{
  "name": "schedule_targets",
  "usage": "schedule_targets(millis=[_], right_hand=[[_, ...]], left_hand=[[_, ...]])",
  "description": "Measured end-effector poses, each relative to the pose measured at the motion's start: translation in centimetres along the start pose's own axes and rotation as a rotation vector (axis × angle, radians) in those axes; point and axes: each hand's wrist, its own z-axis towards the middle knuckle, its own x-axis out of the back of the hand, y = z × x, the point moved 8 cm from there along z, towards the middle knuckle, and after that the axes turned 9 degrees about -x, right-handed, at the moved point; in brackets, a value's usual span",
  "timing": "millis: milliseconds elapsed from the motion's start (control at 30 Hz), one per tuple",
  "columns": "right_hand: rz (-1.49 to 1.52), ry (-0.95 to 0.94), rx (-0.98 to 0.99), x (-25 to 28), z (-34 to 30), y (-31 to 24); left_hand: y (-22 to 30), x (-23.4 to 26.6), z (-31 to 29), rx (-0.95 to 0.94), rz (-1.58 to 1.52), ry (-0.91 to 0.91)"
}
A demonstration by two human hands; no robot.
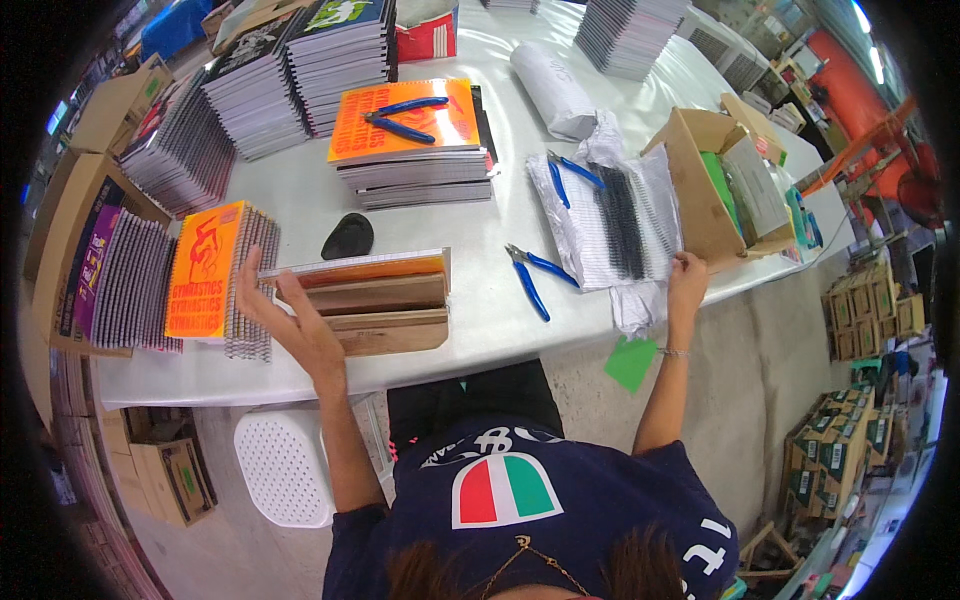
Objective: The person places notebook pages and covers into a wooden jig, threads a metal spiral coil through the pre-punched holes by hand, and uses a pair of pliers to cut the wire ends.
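At the left of the white-topped desk (490,260) stand orange-covered, spiral-bound notebooks (207,275); beside them, the left hand (300,322) spreads its fingers over a brown slotted wooden rack (392,332). Rightward, blue-handled pliers (532,292) lie near black wire binding coils (622,225) on white paper (572,240), where the right hand's (688,285) fingers bend at the edge, their grip unclear.

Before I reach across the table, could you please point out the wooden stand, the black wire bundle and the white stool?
Wooden stand (392,338): head view, front board.
Black wire bundle (622,225): head view, middle.
White stool (284,468): head view, perforated seat.
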Motion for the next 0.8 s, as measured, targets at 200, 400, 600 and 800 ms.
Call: schedule_targets(millis=[200,400,600,800], right_hand=[[0.163,0.125,-0.209,1.4,-1.0,-0.6],[1.066,-0.026,-0.199,1.9,-1.5,-5.2],[1.474,-0.230,-0.001,5.6,-3.2,-17.6],[1.010,-0.975,0.288,2.6,-10.0,-28.4]], left_hand=[[5.4,-1.4,-2.6,-0.291,0.134,-0.056],[7.7,-5.5,-4.0,-0.331,0.228,-0.356],[7.9,-7.5,-3.7,-0.290,0.227,-0.401],[7.3,-8.4,-3.6,-0.323,0.270,-0.416]])
